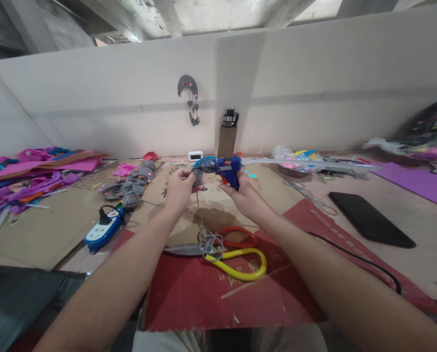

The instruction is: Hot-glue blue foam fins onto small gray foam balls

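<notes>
My right hand (243, 194) is closed round the handle of a blue glue gun (224, 168), whose nozzle points left. My left hand (179, 188) pinches a small grey felt piece (198, 178) right at the nozzle. A thin grey cord (198, 208) hangs from that piece down to a loose tangle (210, 243) on the table. Both hands are raised above a stained cardboard sheet (211, 200).
Scissors with red and yellow handles (236, 256) lie on red cardboard (218, 293). A blue-white power strip (103, 229) sits at left beside grey felt shapes (132, 188). Felt scraps (28, 178) pile far left. A black phone (370, 219), purple sheet (420, 181), bottle (228, 134) and small clock (195, 156) stand around.
</notes>
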Action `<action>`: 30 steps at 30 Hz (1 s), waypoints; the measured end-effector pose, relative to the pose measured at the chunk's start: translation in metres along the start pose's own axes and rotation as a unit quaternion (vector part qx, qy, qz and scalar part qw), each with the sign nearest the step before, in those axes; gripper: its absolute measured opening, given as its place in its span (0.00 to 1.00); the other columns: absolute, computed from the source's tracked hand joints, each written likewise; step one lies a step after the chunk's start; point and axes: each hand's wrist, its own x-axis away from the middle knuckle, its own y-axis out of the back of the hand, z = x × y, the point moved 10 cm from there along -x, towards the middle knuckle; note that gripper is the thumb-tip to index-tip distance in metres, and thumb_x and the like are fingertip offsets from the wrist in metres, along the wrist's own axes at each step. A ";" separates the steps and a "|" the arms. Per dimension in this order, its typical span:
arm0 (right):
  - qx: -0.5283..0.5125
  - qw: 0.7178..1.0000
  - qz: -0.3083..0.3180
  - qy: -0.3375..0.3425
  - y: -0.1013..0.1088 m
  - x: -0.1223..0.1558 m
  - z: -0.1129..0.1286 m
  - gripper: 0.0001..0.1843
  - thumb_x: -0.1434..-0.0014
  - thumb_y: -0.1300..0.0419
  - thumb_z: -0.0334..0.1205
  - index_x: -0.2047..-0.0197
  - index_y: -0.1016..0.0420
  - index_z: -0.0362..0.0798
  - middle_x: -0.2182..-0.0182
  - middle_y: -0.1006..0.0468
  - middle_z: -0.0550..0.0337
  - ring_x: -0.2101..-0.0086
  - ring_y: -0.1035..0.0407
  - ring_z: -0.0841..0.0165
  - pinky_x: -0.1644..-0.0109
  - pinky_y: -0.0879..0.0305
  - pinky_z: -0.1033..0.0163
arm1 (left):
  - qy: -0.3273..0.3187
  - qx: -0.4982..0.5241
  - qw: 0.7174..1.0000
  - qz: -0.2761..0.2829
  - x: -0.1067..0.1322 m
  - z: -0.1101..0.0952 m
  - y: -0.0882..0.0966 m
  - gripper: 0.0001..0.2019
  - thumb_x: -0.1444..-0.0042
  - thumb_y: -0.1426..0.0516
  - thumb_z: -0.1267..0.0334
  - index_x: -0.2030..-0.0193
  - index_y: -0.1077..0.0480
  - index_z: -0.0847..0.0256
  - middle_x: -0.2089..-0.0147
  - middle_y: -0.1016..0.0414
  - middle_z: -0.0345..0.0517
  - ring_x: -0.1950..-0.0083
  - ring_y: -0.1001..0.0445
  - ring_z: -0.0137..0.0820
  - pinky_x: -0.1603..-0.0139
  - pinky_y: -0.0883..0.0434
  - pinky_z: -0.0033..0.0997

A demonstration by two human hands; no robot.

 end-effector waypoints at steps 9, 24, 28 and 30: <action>-0.040 0.999 0.007 -0.014 0.000 -0.001 -0.005 0.20 0.44 0.44 0.42 0.48 0.33 0.47 0.55 0.25 0.51 0.55 0.32 0.58 0.49 0.37 0.52 | -0.015 -0.006 1.000 -0.004 0.003 -0.010 -0.002 0.07 0.48 0.41 0.65 0.70 0.36 0.64 0.73 0.26 0.43 0.73 0.25 0.28 0.70 0.22 0.34; -0.032 0.999 -0.002 -0.035 0.005 0.000 -0.004 0.19 0.44 0.45 0.43 0.49 0.32 0.49 0.57 0.24 0.51 0.56 0.31 0.57 0.49 0.37 0.50 | -0.025 0.023 0.999 0.008 0.003 -0.014 -0.001 0.07 0.49 0.40 0.65 0.69 0.35 0.64 0.71 0.26 0.42 0.70 0.23 0.29 0.66 0.22 0.37; -0.036 0.999 -0.006 -0.033 0.006 -0.001 -0.004 0.19 0.44 0.44 0.42 0.49 0.32 0.49 0.60 0.24 0.51 0.55 0.31 0.57 0.48 0.37 0.49 | -0.026 0.021 0.999 0.003 0.004 -0.017 -0.001 0.07 0.49 0.40 0.65 0.69 0.35 0.64 0.72 0.27 0.42 0.70 0.23 0.30 0.67 0.22 0.36; -0.045 0.998 -0.007 -0.034 0.005 -0.001 -0.006 0.20 0.44 0.45 0.43 0.48 0.33 0.49 0.60 0.24 0.51 0.55 0.32 0.57 0.48 0.37 0.49 | -0.024 0.024 0.999 0.003 0.004 -0.018 -0.001 0.07 0.49 0.40 0.64 0.69 0.35 0.64 0.72 0.27 0.42 0.70 0.23 0.29 0.66 0.22 0.37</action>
